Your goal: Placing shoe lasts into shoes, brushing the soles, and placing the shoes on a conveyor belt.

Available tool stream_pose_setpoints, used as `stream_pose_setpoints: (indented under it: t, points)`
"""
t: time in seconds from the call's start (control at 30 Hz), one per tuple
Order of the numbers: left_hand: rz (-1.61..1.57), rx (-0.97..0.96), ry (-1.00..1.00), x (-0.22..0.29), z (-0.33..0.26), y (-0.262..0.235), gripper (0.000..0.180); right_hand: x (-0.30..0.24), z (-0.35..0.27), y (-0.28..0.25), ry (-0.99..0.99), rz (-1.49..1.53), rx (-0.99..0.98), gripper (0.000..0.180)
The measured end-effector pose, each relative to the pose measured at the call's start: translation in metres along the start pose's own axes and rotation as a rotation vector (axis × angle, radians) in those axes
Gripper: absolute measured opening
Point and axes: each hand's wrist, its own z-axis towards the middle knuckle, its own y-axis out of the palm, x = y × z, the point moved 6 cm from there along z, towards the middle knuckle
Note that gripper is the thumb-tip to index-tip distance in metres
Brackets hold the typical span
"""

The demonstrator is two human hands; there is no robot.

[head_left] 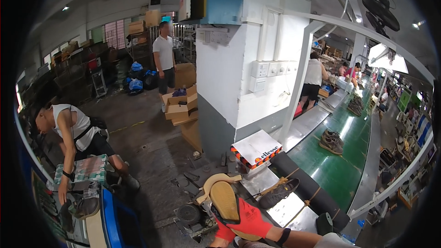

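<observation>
My right hand [251,222], in a red glove, is shut on a shoe [223,198] held with its tan sole facing up, at the lower middle of the view. My forearm with a dark wristband comes in from the lower right. A strip of red glove [220,237] shows under the shoe at the bottom edge; I cannot tell whether it is my left hand. A dark laced shoe [278,192] lies on the metal table [287,211] just right of the held shoe.
A white shoe box [256,149] with an orange and black edge sits by the pillar. A green conveyor [342,165] carries a pair of brown shoes [331,141]. At left a person [76,133] bends over a patterned box [87,170]. Cardboard boxes [180,104] stand behind.
</observation>
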Motion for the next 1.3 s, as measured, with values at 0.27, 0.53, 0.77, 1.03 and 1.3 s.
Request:
stream_pose_setpoints:
  t: [0.27,0.53,0.77,1.03,1.3]
  points:
    - [0.139,0.037,-0.054,0.112,-0.101,-0.108,0.056,0.01,-0.054,0.01,0.255,0.669,0.159,0.078]
    - [0.579,0.042,-0.217,0.173,-0.247,-0.209,0.056,0.0,0.031,0.131,0.771,1.916,-0.236,0.055]
    - [0.88,-0.013,-0.498,0.151,-0.226,-0.102,0.052,0.02,0.008,0.078,0.647,1.808,-0.318,0.064]
    - [1.155,-0.04,-0.285,0.026,-0.076,0.024,0.065,0.182,-0.12,-0.11,0.403,0.756,0.503,0.124]
    - [2.199,-0.768,-0.109,-0.212,0.074,0.116,0.068,0.337,-0.383,-0.177,1.067,-0.149,0.696,0.109]
